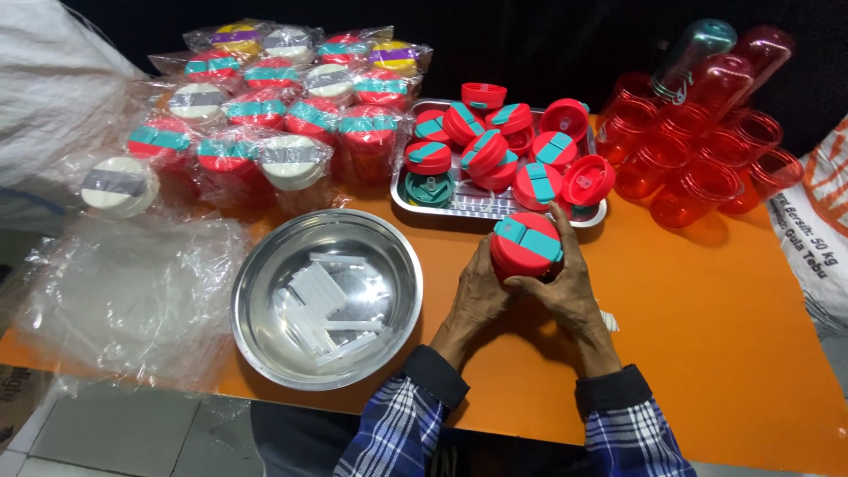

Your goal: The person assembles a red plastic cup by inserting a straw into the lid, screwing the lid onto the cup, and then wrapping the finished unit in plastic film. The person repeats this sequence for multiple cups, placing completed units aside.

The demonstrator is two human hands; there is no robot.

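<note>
A red round lid with a teal flip tab [527, 245] is gripped between both my hands above the orange table [707, 336]. My left hand [478, 296] cups its left side. My right hand [565, 287] wraps its right side, fingers over the top edge. Just beyond stands a steel tray [402, 201] piled with several more red and teal lids [495, 141].
A steel bowl [265, 265] with several clear plastic pieces [322, 309] sits to the left. Wrapped bottles in plastic bags [265, 115] stack at the back left. Red transparent cups [698, 150] pile at the back right. Loose clear plastic [124, 291] lies at the left, a printed sack [817, 230] at the right.
</note>
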